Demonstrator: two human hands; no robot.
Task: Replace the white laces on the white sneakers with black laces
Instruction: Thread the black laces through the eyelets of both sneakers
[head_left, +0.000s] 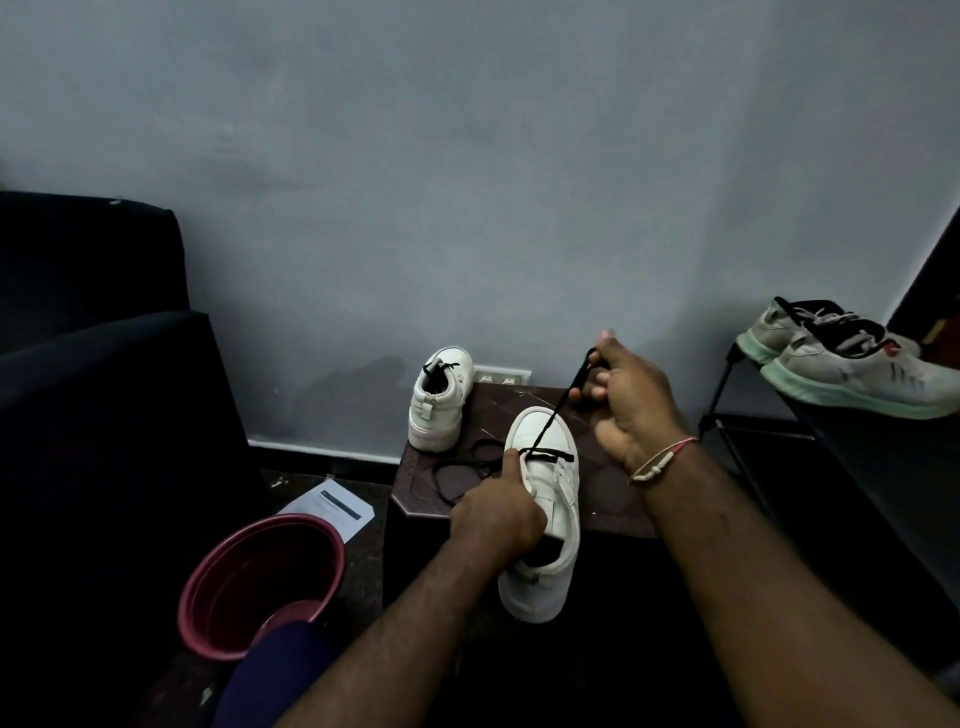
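Right hand (636, 410) is up and out beyond the shoe, thumb and forefinger pinched on the end of the black lace (558, 410), other fingers loosely spread. The lace runs taut from that pinch down to the lowest eyelets. Left hand (493, 522) is wrapped round the side of the white sneaker (553, 499), thumb pressed right beside the lace bar. The sneaker's heel end reaches past the near edge of the small dark table (618, 499). The slack tail (457, 475) lies looped on the tabletop just left of that thumb.

Here's the danger, I'd say: pull too far and the tail drags through, leaving uneven ends, or comes right out of the eyelet. If the left grip eases, the heel could drop off that edge.

Room looks fair. The wall sits beyond the right hand, and the shoe rack (727, 410) with running shoes (857, 369) stands off to its right. The second sneaker (439, 402), black lace showing at its collar, stands ahead of the left hand. A red bucket (260, 571) sits below and left of it.
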